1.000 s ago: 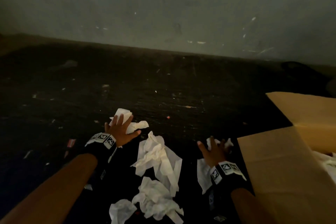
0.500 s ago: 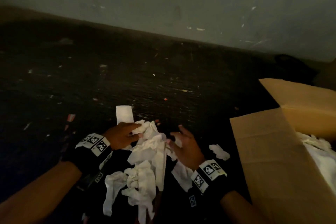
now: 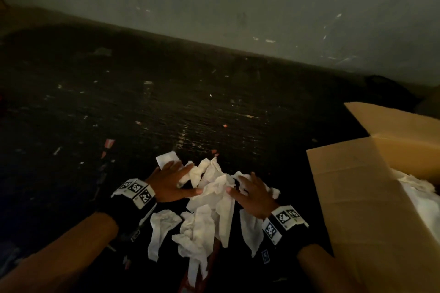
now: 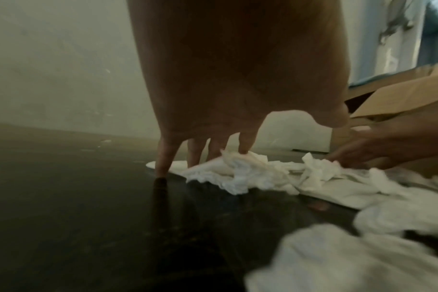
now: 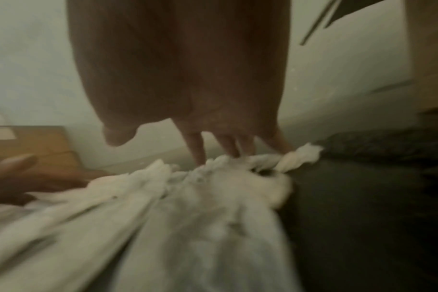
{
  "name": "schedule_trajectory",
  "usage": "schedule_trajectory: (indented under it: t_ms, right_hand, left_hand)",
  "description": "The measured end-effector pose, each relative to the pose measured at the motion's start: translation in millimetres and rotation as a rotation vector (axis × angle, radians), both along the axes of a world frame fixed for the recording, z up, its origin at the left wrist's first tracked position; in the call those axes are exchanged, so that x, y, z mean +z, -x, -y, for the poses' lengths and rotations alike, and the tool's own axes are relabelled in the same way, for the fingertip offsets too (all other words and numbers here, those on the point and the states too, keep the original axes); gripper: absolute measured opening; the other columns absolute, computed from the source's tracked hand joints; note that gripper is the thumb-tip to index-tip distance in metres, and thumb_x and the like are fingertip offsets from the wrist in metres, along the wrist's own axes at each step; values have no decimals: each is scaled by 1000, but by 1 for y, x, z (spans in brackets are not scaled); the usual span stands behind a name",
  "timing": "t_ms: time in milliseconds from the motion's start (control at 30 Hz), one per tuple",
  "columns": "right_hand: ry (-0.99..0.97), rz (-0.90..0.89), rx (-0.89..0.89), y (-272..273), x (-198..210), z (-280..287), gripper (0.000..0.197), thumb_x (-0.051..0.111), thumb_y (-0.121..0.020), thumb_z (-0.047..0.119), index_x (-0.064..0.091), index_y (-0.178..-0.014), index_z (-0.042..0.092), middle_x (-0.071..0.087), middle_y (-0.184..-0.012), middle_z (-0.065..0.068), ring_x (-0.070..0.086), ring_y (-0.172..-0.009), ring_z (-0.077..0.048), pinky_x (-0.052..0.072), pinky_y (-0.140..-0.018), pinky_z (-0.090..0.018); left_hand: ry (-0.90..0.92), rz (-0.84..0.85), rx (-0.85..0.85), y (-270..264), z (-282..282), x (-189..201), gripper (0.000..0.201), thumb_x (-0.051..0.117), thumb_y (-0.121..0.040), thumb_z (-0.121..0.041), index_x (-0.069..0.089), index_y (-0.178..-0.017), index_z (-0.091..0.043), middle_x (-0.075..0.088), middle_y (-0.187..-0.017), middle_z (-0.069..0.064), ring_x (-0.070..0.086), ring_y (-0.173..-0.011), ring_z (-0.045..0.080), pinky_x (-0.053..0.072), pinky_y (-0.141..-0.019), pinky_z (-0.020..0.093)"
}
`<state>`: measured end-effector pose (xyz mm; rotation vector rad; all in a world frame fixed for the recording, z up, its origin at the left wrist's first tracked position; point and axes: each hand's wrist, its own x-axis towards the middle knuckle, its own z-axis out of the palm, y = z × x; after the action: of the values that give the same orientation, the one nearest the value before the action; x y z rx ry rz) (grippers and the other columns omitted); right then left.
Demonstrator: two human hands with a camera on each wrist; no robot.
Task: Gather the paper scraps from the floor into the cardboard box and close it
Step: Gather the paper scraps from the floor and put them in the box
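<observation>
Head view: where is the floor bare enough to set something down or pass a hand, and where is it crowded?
Free: the dark floor between the wall and the paper scraps, with only tiny specks, and the strip left of the left hand. Crowded: between both hands and toward the person, where scraps pile up. The right hand sits near the cardboard box, leaving a narrow gap.

Cardboard box (image 3: pixel 371 209) cut off at right edge; its contents mostly hidden

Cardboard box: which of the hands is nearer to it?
Right. The right hand is on the paper pile, on the side toward the cardboard box; the left hand is on the pile's far side.
</observation>
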<state>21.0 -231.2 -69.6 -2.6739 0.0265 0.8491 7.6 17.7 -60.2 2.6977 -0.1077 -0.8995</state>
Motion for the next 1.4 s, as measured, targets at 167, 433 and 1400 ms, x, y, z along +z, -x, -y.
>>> schedule_trajectory:
  t_ms: [167, 433, 1400]
  right_hand:
    - [-8, 134, 68, 9, 12, 8, 95, 50, -70, 79, 13, -147, 37, -4, -161, -5, -2, -147, -28, 6, -117, -55]
    - [88, -110, 252, 35, -6, 6, 138, 66, -44, 84, -23, -141, 44, -34, -153, -4, -27, -142, -30, -7, -114, -60]
    - [19, -78, 513, 15, 23, -28, 134, 70, -50, 77, -29, -136, 49, -42, -148, 0, -28, -141, -27, -5, -113, -62]
  left_hand:
    - [-40, 12, -68, 27, -9, 2, 122, 31, -40, -99, -24, -136, -48, -25, -154, 3, -25, -140, 25, -9, -112, 60]
    - [-17, -91, -138, 72, 5, -12, 134, 60, -43, -86, -40, -124, -48, -41, -146, 5, -37, -133, 31, -14, -104, 70]
    - [-110, 38, -276, 104, -57, 3, 145, 70, -39, -78, -38, -129, -40, -39, -144, 2, -39, -131, 23, -20, -106, 53]
